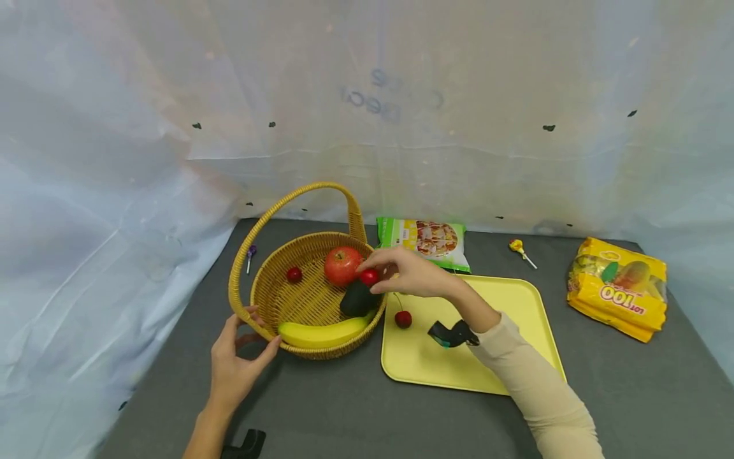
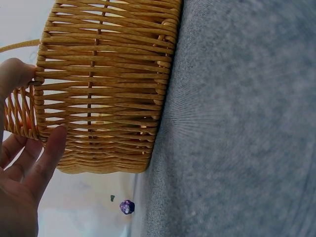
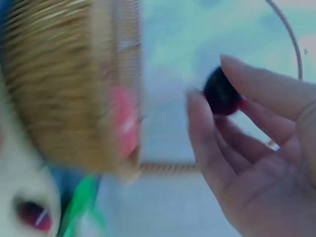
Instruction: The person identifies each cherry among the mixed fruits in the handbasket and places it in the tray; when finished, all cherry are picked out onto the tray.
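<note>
A yellow wicker basket (image 1: 266,287) with a tall arched handle stands left of centre. It holds a banana (image 1: 327,333), a red apple-like fruit (image 1: 342,266), a dark avocado (image 1: 358,299) and a cherry (image 1: 294,275). My left hand (image 1: 235,360) grips the basket's near-left rim at the foot of the handle; its thumb and fingers also show there in the left wrist view. Above the basket's right side, my right hand (image 1: 415,273) pinches another cherry (image 3: 221,92) between thumb and fingers. One more cherry (image 1: 403,319), with a stem, lies on the yellow tray (image 1: 470,376).
Behind the tray lies a green-and-white snack bag (image 1: 424,241). A yellow-wrapped lollipop (image 1: 520,250) and a yellow candy bag (image 1: 618,287) are at the right. Left of the basket is a purple lollipop (image 1: 251,254). White sheeting (image 1: 459,159) closes off the grey table's back.
</note>
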